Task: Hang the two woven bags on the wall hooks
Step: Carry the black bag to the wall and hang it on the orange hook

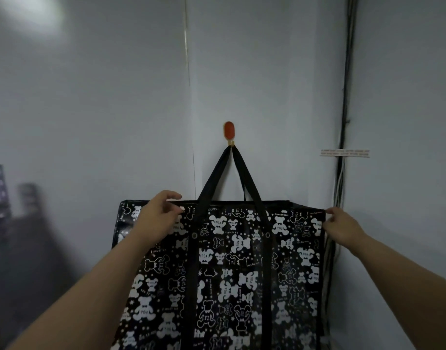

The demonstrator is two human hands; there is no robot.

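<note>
A black woven bag (232,269) printed with white bears hangs flat against the pale wall. Its two black straps (244,173) meet on a small hook under an orange oval wall mount (229,130). My left hand (158,215) grips the bag's top edge left of the straps. My right hand (339,223) pinches the top right corner of the bag. A second bag is not in view.
Dark cables (344,122) run down the wall corner at the right, held by a strip of printed tape (344,153). A blurred metal shelf frame (2,195) stands at the far left. The floor at the lower left is dark.
</note>
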